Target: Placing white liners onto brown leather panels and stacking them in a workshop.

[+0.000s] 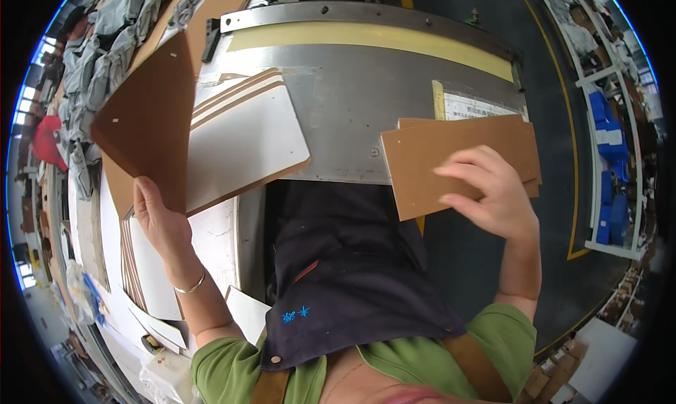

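My left hand (162, 221) grips the lower edge of a brown board (151, 115), its thumb on the near face. That board is raised and tilted at the left, with a crease or bend down its right part and two small holes. Beside it lies a fanned stack of white-faced boards (246, 133) with brown edges. At the right end of the metal table, my right hand (489, 185) is over a small pile of brown boards (422, 157), thumb and fingers curved apart and holding nothing. Whether it touches the top board, I cannot tell.
The metal machine table (338, 87) has a long bar (366, 13) along its far side and a yellow strip (373, 41). Grey pieces (105, 45) are heaped at the far left. More boards (148, 270) stand near my left forearm. A shelf with blue bins (609, 143) is at the right.
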Demonstrator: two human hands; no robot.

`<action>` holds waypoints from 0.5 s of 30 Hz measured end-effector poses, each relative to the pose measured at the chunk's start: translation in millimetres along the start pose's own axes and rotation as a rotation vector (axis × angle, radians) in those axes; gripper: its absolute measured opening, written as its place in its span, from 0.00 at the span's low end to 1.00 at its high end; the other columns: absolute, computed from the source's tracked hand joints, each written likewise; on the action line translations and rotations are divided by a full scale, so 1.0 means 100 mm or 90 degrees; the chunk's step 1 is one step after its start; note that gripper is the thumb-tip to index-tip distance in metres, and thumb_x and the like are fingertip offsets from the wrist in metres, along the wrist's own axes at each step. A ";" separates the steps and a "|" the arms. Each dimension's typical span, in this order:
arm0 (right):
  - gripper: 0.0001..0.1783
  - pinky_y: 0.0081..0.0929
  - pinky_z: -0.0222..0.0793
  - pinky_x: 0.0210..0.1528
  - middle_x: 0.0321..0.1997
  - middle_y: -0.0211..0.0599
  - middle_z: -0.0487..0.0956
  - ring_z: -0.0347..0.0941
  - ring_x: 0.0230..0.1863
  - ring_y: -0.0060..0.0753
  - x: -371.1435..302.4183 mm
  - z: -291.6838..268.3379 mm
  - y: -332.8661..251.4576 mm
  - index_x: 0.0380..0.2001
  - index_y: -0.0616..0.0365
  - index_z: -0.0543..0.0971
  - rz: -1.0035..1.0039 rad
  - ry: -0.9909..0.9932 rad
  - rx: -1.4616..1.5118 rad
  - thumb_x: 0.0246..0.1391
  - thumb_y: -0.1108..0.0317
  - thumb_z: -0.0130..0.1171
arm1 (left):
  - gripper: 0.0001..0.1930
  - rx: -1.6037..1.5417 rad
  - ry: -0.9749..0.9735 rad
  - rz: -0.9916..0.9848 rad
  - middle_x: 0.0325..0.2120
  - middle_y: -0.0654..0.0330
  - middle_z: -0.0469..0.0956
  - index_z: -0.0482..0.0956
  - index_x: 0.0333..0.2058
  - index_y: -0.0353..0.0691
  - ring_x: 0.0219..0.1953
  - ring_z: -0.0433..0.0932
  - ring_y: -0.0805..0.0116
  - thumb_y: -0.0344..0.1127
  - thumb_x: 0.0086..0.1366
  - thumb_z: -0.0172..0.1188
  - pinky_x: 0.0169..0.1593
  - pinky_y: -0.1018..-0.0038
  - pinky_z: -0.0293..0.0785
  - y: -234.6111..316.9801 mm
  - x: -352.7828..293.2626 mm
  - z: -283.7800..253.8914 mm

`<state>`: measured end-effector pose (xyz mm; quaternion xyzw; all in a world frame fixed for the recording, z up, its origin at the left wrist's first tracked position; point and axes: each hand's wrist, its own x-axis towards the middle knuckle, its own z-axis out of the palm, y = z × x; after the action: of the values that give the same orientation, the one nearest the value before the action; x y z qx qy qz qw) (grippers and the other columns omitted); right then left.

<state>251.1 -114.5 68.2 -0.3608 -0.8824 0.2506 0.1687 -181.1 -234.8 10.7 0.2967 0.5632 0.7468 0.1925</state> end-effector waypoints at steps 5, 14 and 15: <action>0.19 0.36 0.67 0.53 0.45 0.36 0.76 0.72 0.50 0.41 0.77 0.52 -0.36 0.43 0.53 0.78 -0.325 -0.074 -0.034 0.46 0.62 0.67 | 0.26 0.336 0.366 0.316 0.46 0.55 0.77 0.73 0.50 0.28 0.42 0.76 0.71 0.50 0.74 0.47 0.46 0.77 0.73 0.53 0.18 0.26; 0.15 0.35 0.70 0.46 0.38 0.35 0.77 0.74 0.45 0.40 0.84 0.35 -0.67 0.37 0.55 0.77 -0.444 -0.338 0.136 0.52 0.58 0.63 | 0.20 0.351 -0.467 0.548 0.55 0.54 0.75 0.75 0.54 0.46 0.59 0.70 0.48 0.35 0.63 0.58 0.59 0.54 0.67 -0.03 0.00 2.51; 0.15 0.36 0.70 0.47 0.41 0.37 0.78 0.75 0.46 0.41 0.87 0.24 -0.57 0.41 0.55 0.78 -0.415 -0.364 0.182 0.53 0.59 0.62 | 0.23 0.471 -0.690 0.440 0.58 0.54 0.71 0.73 0.57 0.46 0.62 0.67 0.45 0.46 0.65 0.57 0.61 0.50 0.65 -0.17 -0.08 2.62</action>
<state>148.9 -93.9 91.1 0.0460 -0.9176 0.3932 0.0364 -3.0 -43.9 42.7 0.8294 0.4786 0.2752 0.0850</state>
